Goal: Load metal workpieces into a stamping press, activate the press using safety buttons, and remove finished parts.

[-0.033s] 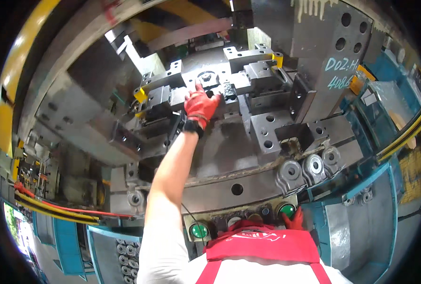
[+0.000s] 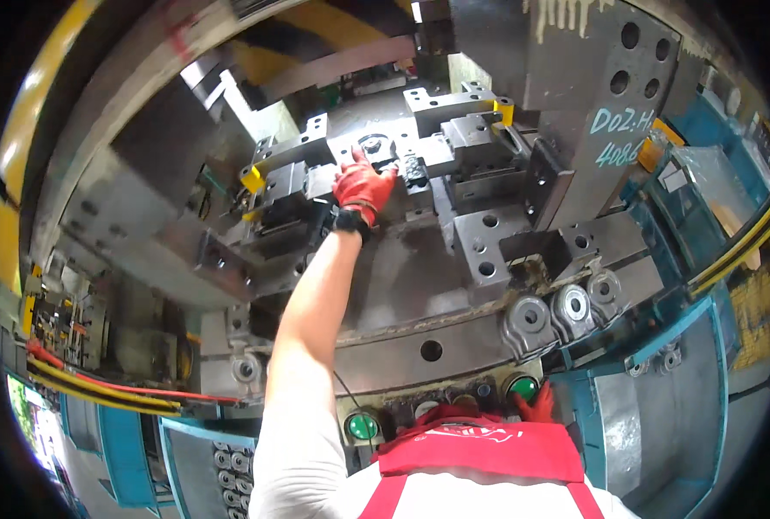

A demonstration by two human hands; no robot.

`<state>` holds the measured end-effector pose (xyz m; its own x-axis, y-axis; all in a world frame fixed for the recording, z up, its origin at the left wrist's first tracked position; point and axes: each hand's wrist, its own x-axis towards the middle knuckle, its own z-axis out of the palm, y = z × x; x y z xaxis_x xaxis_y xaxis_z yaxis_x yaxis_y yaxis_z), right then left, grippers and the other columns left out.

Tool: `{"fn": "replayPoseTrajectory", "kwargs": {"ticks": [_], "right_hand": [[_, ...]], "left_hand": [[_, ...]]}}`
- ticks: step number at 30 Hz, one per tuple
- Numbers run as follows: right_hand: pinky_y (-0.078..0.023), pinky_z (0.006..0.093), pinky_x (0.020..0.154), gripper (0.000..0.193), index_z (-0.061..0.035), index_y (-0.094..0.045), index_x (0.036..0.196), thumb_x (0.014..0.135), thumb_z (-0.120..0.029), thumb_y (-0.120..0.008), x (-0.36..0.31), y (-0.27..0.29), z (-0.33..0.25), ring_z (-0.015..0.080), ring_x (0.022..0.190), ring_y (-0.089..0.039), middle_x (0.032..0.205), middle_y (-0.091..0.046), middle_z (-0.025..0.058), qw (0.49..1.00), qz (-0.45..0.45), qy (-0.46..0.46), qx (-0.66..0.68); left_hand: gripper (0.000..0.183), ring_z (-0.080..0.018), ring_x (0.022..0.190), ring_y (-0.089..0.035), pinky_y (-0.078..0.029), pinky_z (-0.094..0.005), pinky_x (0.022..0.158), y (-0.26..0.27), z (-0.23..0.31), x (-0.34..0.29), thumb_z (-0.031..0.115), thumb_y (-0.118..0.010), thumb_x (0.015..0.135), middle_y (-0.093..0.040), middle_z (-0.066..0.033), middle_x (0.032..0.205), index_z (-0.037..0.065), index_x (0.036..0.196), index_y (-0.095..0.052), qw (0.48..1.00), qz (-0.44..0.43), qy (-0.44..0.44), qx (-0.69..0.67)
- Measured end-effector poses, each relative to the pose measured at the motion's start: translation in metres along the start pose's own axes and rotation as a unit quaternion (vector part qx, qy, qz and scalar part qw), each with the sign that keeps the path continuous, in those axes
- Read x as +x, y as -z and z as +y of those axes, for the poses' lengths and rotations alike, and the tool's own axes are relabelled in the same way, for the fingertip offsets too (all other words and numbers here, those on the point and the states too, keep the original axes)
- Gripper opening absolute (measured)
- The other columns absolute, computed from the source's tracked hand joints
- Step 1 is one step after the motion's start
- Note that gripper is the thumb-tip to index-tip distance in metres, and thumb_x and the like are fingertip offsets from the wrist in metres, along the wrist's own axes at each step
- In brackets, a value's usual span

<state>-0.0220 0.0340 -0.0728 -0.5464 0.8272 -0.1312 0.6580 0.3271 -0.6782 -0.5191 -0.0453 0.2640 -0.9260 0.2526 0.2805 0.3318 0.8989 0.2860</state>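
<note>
Wearing a red glove, my left hand (image 2: 363,186) reaches into the press die with its fingers apart. Its fingertips are at the near left side of a ring-shaped metal part (image 2: 375,145) seated in the middle of the die; whether they touch it I cannot tell. Just right of the thumb sits a dark block (image 2: 415,170). My right hand (image 2: 536,405), also gloved in red, is low at the right beside a green push button (image 2: 523,386). Its visible fingers are spread, and the apron hides part of it.
Steel clamp blocks flank the die, with a yellow-tipped one (image 2: 253,179) at left. Several formed metal parts (image 2: 573,304) stand on the front ledge at right, and another (image 2: 246,369) at left. A second green button (image 2: 362,425) and blue bins (image 2: 721,372) are nearby.
The view has shifted slightly, and my left hand appears a little further left in it. My right hand stays beside the green button.
</note>
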Motion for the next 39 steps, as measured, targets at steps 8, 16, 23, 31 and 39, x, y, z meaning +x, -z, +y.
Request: {"fn": "replayPoseTrajectory", "kwargs": {"ticks": [8,16,23,31,39], "right_hand": [[-0.030,0.0505,0.099,0.110,0.0074,-0.021,0.135,0.061,-0.056,-0.072,-0.009,-0.002,-0.015,0.0462,0.117,-0.036,0.129,-0.033,0.0324,1.000,0.022,0.010,-0.010],[-0.038,0.0454,0.093,0.091,0.0031,-0.027,0.134,0.071,-0.049,-0.067,0.001,0.060,-0.060,0.0413,0.110,-0.045,0.120,-0.045,0.0277,0.996,-0.077,-0.001,-0.051],[-0.039,0.0438,0.090,0.070,-0.0002,-0.039,0.129,0.075,-0.035,-0.068,0.036,0.082,-0.123,0.0388,0.105,-0.048,0.115,-0.050,0.0238,0.975,0.124,0.183,0.002],[-0.037,0.0499,0.090,0.093,-0.0150,-0.031,0.137,0.063,-0.050,-0.073,0.090,0.031,-0.124,0.0437,0.107,-0.045,0.119,-0.042,0.0284,0.961,0.156,0.152,-0.168],[-0.039,0.0502,0.086,0.095,-0.0133,-0.027,0.139,0.065,-0.056,-0.069,0.081,0.025,-0.143,0.0461,0.100,-0.047,0.112,-0.045,0.0298,0.956,0.111,0.147,-0.228]], "left_hand": [[0.099,-0.0313,0.115,-0.050,-0.039,-0.0403,0.095,-0.050,0.016,0.095,0.053,-0.054,0.067,-0.048,-0.0176,0.129,0.003,0.142,-0.013,0.991,-0.113,0.075,0.022],[0.111,-0.0363,0.103,-0.056,-0.044,-0.0403,0.088,-0.047,-0.018,0.098,0.048,-0.071,0.059,-0.051,-0.0257,0.118,0.008,0.143,-0.012,0.988,-0.009,0.077,-0.136],[0.091,-0.0324,0.109,-0.052,-0.041,-0.0376,0.092,0.033,-0.022,-0.063,0.036,-0.078,0.064,-0.052,-0.0208,0.119,-0.003,0.133,-0.033,0.930,0.091,-0.159,-0.320],[0.105,-0.0342,0.115,-0.047,-0.039,-0.0387,0.096,0.053,-0.103,-0.296,0.026,-0.080,0.057,-0.044,-0.0219,0.127,0.003,0.140,-0.021,0.944,-0.059,-0.022,-0.324],[0.108,-0.0409,0.112,-0.046,-0.042,-0.0425,0.091,0.042,-0.205,-0.365,0.031,-0.080,0.056,-0.043,-0.0274,0.123,0.005,0.140,-0.018,0.957,-0.066,0.246,-0.137]]}}
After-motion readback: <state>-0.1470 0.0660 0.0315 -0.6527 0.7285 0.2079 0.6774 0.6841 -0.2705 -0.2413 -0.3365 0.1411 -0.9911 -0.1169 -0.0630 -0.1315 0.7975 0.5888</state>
